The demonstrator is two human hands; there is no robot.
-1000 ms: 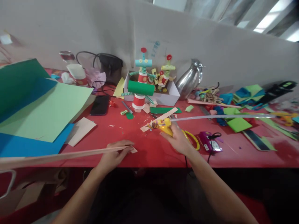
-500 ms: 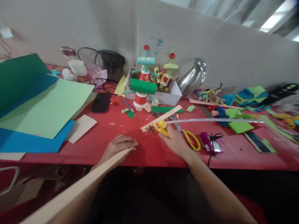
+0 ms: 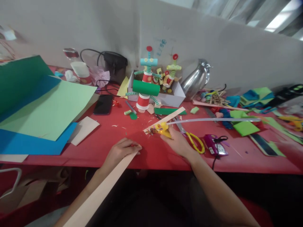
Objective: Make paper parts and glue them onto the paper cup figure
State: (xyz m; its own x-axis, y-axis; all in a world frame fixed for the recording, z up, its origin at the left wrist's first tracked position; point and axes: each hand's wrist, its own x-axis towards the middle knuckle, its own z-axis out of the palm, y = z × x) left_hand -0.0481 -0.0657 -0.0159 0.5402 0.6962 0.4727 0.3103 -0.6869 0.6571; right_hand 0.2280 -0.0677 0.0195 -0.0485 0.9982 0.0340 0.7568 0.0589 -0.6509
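My left hand [image 3: 121, 152] is closed on one end of a long beige paper strip [image 3: 101, 190], which runs down past my forearm below the edge of the red table [image 3: 146, 151]. My right hand [image 3: 178, 143] grips a yellow glue gun [image 3: 163, 129] with a long clear glue stick [image 3: 215, 120] jutting right. The gun's tip rests at a second beige strip [image 3: 165, 119] lying on the table. Yellow-handled scissors [image 3: 193, 140] lie just right of my right hand.
Green and blue paper sheets [image 3: 40, 104] cover the left. A black phone [image 3: 103, 104], paper robot figures [image 3: 146, 83] in a white box, a steel jug [image 3: 196, 79], a purple gadget [image 3: 215, 145] and paper scraps [image 3: 246, 126] lie around.
The strip in my left hand has swung from pointing left across the table edge to pointing down toward me. My right hand with the glue gun has barely moved.
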